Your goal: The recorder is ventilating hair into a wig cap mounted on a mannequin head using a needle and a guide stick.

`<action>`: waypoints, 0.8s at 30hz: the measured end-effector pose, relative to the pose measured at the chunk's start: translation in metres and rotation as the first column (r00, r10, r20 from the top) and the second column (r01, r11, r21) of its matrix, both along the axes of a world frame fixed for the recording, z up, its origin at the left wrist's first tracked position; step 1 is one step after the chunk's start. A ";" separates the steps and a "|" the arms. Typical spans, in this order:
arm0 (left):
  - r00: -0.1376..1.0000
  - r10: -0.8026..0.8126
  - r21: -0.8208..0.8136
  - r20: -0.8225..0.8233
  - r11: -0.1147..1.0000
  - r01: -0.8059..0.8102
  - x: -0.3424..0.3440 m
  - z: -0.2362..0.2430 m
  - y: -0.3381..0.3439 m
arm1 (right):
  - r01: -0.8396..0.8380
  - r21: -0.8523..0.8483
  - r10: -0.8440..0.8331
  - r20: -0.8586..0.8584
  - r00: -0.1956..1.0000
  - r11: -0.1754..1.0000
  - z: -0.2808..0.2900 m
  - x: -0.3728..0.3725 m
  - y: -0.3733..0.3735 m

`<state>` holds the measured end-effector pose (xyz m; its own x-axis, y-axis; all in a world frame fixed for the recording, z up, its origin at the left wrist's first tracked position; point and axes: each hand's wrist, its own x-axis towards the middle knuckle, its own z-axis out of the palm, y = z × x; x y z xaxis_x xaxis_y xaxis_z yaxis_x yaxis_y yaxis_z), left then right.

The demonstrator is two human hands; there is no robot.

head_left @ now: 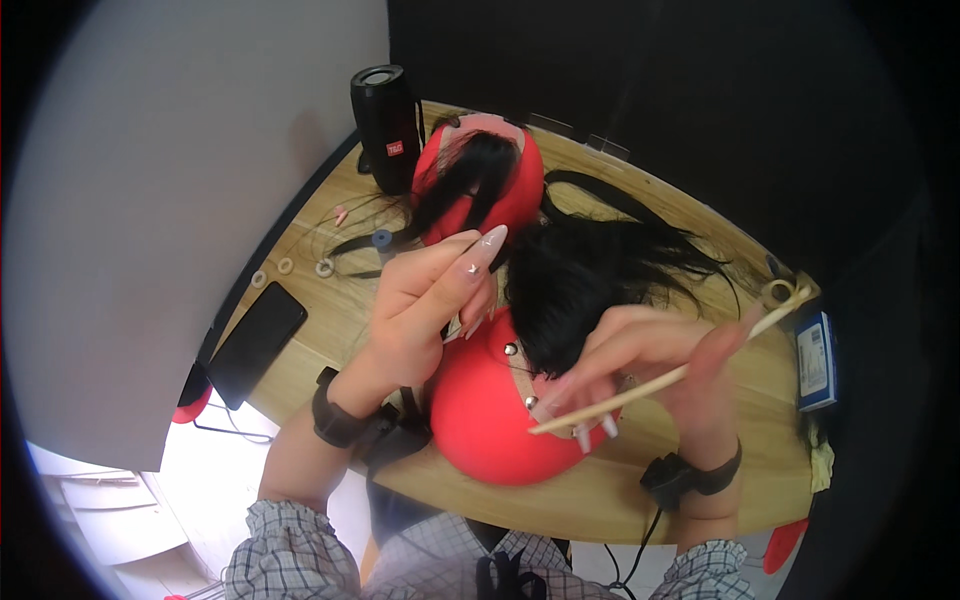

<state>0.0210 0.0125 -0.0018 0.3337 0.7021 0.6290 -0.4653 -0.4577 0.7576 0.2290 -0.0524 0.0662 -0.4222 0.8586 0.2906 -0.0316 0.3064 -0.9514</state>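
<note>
A smooth red head-shaped block [495, 435] sits on the table in front of me. Long black hair [575, 275] spreads from it toward the far side. Along the block runs a beige strip [521, 378], held by round silver pins. My left hand [425, 295] is raised over the block's left side, thumb and fingers pinched together; what they hold, if anything, is too small to make out. My right hand [655, 350], slightly blurred, holds a slim pale wooden stick [655, 384] slantwise. The stick's near tip lies over the block beside the strip.
A second red head block [525, 170] with black hair stands behind, beside a black cylindrical speaker [385, 130]. At left lie a dark phone [258, 340] and small rings [285, 266]. At right are a tape roll [777, 293] and a blue-white box [817, 362]. Walls enclose the table.
</note>
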 end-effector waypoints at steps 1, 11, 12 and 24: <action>1.000 -0.008 -0.023 0.007 1.000 0.008 0.000 0.000 0.000 | -0.068 0.042 0.065 0.064 0.996 0.997 -0.002 -0.001 0.002; 0.994 -0.110 -0.122 -0.026 0.987 0.106 0.004 -0.002 0.001 | -0.076 -0.044 0.068 -0.153 0.986 0.996 -0.036 0.009 0.018; 0.996 -0.075 -0.120 -0.055 0.990 0.068 0.006 -0.001 0.000 | -0.059 -0.027 0.056 -0.115 0.992 0.998 -0.035 0.010 0.016; 0.979 0.035 -0.076 -0.199 0.996 -0.051 0.006 -0.001 -0.002 | 0.017 0.076 -0.002 -0.192 0.981 0.997 -0.052 0.001 0.018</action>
<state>0.0273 0.0105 -0.0030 0.4141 0.7639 0.4950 -0.2845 -0.4079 0.8676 0.2303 -0.0349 0.0139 -0.3445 0.8340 0.4310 -0.2082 0.3797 -0.9014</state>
